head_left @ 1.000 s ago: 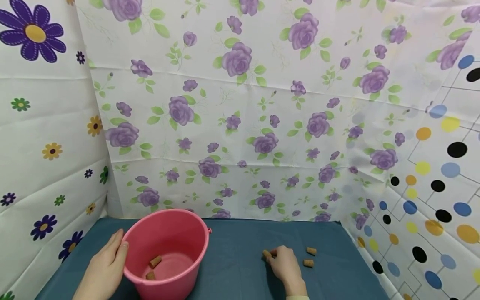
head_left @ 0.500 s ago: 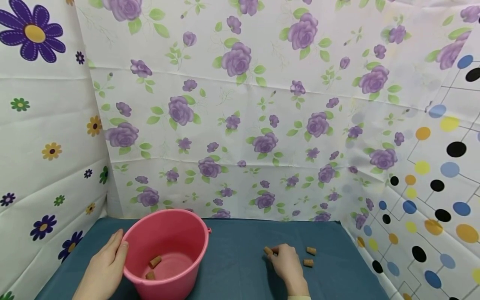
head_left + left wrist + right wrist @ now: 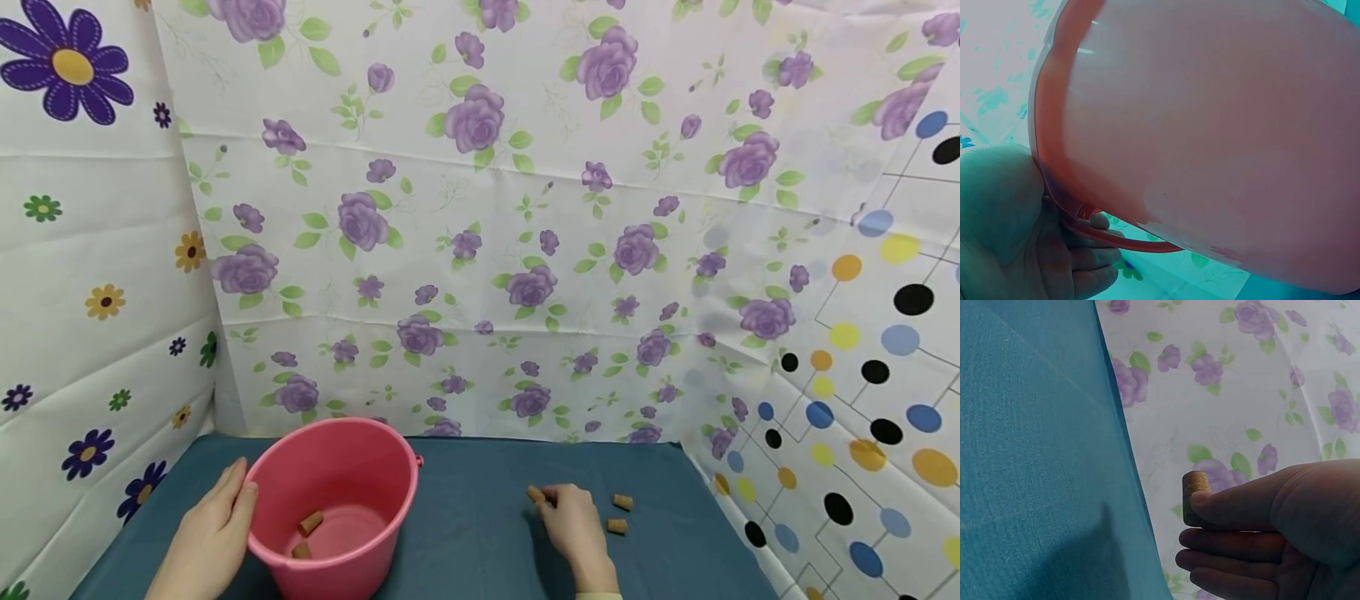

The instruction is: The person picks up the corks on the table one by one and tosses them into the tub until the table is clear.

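Note:
In the head view, my right hand (image 3: 572,521) pinches a cork (image 3: 536,493) between thumb and fingers, over the dark teal cloth. The right wrist view shows this cork (image 3: 1194,499) upright under the thumb tip, the other fingers straight below it. My left hand (image 3: 206,533) rests against the left side of a pink bucket (image 3: 330,442), thumb at the rim. From the left wrist, its fingers (image 3: 1094,281) lie nearly straight beside the bucket's handle (image 3: 1129,244). Inside the bucket are two corks, one cork (image 3: 311,523) farther back and another cork (image 3: 301,551) nearer.
Two more corks lie on the cloth right of my right hand: a back cork (image 3: 622,502) and a front cork (image 3: 617,527). Behind the table hangs a rose-print sheet (image 3: 480,250), with a daisy sheet (image 3: 97,350) at left and a dotted sheet (image 3: 862,375) at right.
My right hand has risen slightly with the cork pinched in it, and the cork has tilted a little. The left hand and bucket have stayed in place.

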`<control>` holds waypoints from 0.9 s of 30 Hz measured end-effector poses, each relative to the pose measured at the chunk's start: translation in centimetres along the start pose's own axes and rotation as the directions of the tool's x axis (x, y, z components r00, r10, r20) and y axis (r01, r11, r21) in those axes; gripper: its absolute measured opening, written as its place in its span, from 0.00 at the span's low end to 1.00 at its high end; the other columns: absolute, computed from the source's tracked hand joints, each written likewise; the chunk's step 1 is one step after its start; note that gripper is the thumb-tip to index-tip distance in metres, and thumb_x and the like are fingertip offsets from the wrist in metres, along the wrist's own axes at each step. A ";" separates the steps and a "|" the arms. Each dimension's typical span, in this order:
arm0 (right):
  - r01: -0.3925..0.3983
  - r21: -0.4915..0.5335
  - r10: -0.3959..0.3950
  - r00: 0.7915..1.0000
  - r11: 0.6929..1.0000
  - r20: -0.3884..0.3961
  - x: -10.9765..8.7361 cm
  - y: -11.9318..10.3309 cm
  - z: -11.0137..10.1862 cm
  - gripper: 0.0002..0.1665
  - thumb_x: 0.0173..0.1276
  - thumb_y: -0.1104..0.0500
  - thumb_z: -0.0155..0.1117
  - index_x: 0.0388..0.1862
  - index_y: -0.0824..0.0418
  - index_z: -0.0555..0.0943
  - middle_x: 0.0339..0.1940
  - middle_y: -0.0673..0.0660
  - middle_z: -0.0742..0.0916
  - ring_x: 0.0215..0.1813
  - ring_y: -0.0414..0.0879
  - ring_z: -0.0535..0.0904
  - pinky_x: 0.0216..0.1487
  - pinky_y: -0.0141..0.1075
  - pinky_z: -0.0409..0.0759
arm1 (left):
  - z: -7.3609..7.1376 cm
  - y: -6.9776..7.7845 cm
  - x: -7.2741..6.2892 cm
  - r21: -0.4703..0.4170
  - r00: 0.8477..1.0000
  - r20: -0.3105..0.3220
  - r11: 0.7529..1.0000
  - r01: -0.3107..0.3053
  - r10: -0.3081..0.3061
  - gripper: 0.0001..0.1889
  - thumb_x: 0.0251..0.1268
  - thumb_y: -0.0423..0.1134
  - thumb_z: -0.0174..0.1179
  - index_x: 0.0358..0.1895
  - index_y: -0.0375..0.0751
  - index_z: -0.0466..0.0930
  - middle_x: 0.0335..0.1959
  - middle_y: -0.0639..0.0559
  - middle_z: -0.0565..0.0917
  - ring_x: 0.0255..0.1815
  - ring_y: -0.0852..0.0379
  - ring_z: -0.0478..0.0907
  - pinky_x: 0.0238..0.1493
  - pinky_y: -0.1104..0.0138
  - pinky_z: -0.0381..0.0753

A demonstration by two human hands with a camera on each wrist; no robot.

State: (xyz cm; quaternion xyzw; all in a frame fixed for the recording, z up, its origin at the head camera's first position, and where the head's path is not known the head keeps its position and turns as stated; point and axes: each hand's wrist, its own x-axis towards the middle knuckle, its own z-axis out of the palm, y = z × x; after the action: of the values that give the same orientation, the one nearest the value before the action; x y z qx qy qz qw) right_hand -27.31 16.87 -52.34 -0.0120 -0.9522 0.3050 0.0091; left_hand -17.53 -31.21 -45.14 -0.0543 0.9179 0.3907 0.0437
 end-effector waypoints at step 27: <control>0.068 0.091 -0.062 0.996 0.994 -0.070 -0.5 -1.6 -0.4 0.19 0.75 0.61 0.73 0.61 0.66 0.88 0.49 0.60 0.93 0.49 0.53 0.91 0.44 0.48 0.91 | -0.1 0.0 0.0 -0.006 1.000 0.010 1.000 -0.005 0.005 0.45 0.89 0.62 0.25 0.83 0.20 0.37 0.83 0.19 0.41 0.82 0.19 0.40 0.76 0.27 0.49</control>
State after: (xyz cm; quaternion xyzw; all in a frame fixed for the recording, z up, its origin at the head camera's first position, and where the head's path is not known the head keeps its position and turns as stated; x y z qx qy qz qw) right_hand -26.81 15.78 -51.09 0.0092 -0.9361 0.3480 0.0514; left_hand -17.53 -31.24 -45.08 -0.0500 0.9166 0.3939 0.0469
